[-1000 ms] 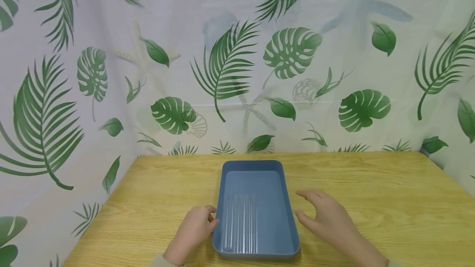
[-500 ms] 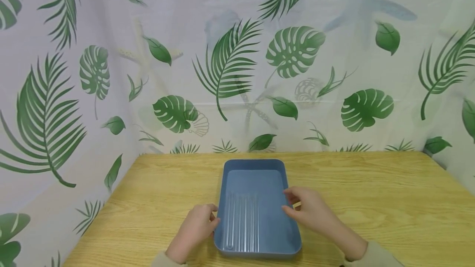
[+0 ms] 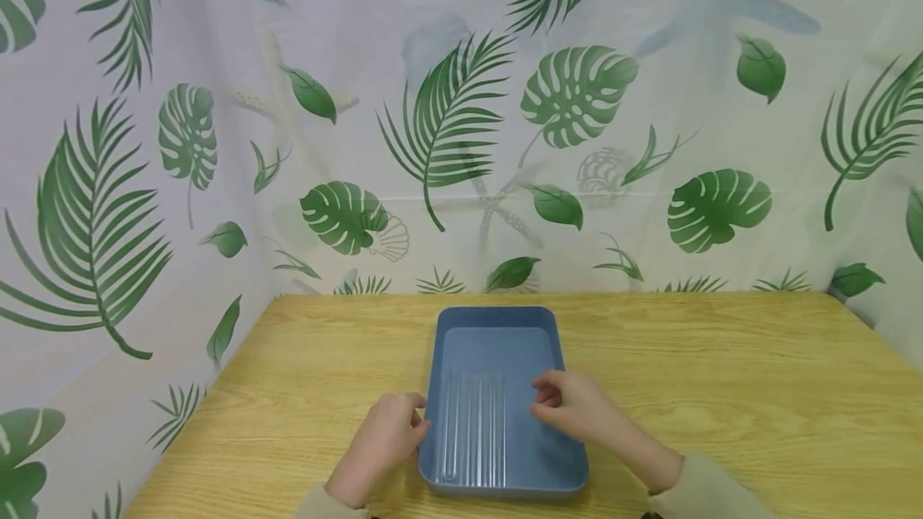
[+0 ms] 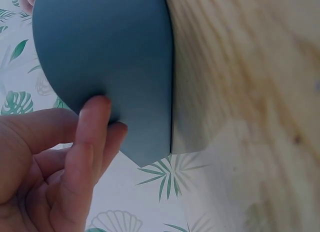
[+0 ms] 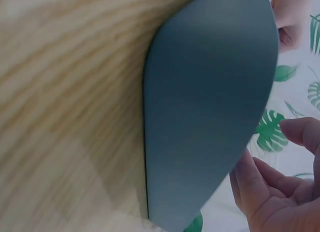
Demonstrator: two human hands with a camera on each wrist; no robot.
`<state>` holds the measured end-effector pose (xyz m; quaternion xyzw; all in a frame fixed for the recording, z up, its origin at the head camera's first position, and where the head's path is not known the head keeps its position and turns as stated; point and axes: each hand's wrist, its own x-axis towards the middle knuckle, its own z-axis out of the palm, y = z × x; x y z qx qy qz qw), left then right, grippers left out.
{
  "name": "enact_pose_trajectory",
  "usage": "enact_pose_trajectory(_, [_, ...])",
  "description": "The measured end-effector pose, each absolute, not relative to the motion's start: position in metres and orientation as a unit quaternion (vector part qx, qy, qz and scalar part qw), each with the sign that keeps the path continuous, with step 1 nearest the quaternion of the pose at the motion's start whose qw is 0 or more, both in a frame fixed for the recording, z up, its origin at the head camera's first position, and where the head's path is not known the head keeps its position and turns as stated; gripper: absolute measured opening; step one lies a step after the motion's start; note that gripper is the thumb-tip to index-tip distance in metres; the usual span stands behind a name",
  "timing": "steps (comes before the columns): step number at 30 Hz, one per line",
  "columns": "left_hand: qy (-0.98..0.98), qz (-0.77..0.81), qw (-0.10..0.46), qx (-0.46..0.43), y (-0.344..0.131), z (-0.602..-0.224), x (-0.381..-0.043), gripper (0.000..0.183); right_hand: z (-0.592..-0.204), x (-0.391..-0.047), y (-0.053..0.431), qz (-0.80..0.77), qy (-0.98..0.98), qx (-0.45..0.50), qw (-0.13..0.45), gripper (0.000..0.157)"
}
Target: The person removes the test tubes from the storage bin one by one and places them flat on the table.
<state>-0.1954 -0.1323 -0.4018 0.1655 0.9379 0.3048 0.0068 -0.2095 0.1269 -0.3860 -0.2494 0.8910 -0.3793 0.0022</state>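
The clear rods (image 3: pixel 472 431) lie as they did a second ago, lengthwise in the left half of the blue tray (image 3: pixel 497 351), while the right hand (image 3: pixel 577 405) has come in from beside it to hover over the right half. I see that hand's thumb and fingers slightly apart, holding nothing visible; the rods are just to its left. The left hand (image 3: pixel 387 427) touches the tray's outer left wall with loosely bent fingers. I can't count the rods surely, as they blur into the blue, and the tray wall hides them in both wrist views. The wooden table (image 3: pixel 685 367) is cut off at my lower edge.
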Motion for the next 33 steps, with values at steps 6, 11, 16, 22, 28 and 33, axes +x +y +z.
enact_pose_trajectory(6, [0.937, 0.309, 0.01, 0.161, -0.132, -0.4, -0.195, 0.029, -0.389, -0.211, 0.116, -0.397, 0.89, -0.214, 0.061, 0.03])
enact_pose_trajectory(11, [0.938, 0.306, 0.012, 0.166, -0.133, -0.4, -0.196, 0.03, -0.394, -0.215, 0.107, -0.406, 0.892, -0.179, 0.086, 0.029])
enact_pose_trajectory(16, [0.937, 0.31, 0.016, 0.162, -0.133, -0.401, -0.196, 0.03, -0.401, -0.218, 0.099, -0.462, 0.868, -0.122, 0.135, 0.028])
enact_pose_trajectory(22, [0.938, 0.307, 0.009, 0.162, -0.132, -0.401, -0.196, 0.03, -0.405, -0.218, 0.088, -0.507, 0.844, -0.061, 0.165, 0.03])
enact_pose_trajectory(28, [0.939, 0.308, 0.021, 0.155, -0.132, -0.4, -0.196, 0.031, -0.41, -0.22, 0.083, -0.508, 0.842, -0.044, 0.175, 0.028])
enact_pose_trajectory(33, [0.938, 0.309, 0.02, 0.157, -0.132, -0.401, -0.197, 0.031, -0.412, -0.222, 0.08, -0.494, 0.851, -0.026, 0.178, 0.026])
